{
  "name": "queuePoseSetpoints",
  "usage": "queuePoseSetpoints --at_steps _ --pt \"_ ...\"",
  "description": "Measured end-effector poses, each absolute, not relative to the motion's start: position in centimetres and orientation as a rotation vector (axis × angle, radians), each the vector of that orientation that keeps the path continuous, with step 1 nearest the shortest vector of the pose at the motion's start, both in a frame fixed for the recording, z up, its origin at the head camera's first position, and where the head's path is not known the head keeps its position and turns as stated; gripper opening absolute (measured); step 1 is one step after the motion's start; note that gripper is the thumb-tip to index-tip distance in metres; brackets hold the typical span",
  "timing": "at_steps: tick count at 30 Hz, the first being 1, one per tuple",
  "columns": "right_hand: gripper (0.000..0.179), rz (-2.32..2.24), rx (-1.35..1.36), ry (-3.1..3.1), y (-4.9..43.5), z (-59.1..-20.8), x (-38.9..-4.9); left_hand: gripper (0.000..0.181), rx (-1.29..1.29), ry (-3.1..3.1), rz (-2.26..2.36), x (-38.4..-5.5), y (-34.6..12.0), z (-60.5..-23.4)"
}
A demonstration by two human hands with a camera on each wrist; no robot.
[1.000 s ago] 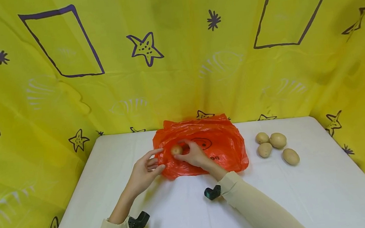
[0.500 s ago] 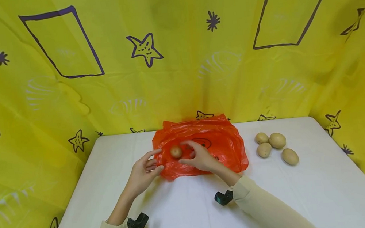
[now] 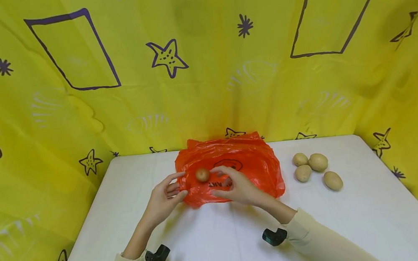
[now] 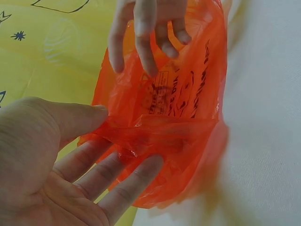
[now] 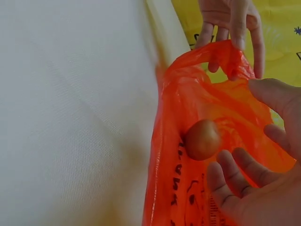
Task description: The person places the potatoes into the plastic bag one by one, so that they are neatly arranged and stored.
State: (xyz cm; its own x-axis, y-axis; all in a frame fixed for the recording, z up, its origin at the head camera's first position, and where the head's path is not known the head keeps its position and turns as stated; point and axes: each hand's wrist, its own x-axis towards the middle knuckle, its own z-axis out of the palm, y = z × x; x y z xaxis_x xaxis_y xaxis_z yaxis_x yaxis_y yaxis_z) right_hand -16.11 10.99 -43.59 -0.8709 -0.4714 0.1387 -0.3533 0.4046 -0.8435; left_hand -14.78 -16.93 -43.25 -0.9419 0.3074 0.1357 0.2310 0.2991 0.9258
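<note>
A red translucent plastic bag (image 3: 260,176) with dark print lies with its mouth spread. My left hand (image 3: 163,200) holds the bag's left edge, thumb on the near side and fingers behind the film, as the left wrist view shows. One small round potato (image 5: 202,140), tinted brown by the red film, sits inside toward the left end. My right hand (image 3: 238,184) hovers just right of it, thumb and fingers spread around air. In the left wrist view the bag's edge hides that potato.
Several pale potatoes (image 3: 318,162) rest on the white table (image 3: 212,247) to the right of the bag. A yellow curtain (image 3: 204,84) with drawn stars stands behind and along both sides. Black wrist cameras (image 3: 274,236) sit at both cuffs.
My right hand let go of the potato and drew back to the right and toward me. The potato stays in the bag. My left hand keeps its place on the bag's edge.
</note>
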Motion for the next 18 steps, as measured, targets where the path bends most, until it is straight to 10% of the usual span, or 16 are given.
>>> queuePoseSetpoints --at_steps 18 --pt "0.054 -1.508 -0.962 2.585 14.9 -40.0 -12.4 0.052 0.532 2.498 1.725 -14.7 -16.8 -43.1"
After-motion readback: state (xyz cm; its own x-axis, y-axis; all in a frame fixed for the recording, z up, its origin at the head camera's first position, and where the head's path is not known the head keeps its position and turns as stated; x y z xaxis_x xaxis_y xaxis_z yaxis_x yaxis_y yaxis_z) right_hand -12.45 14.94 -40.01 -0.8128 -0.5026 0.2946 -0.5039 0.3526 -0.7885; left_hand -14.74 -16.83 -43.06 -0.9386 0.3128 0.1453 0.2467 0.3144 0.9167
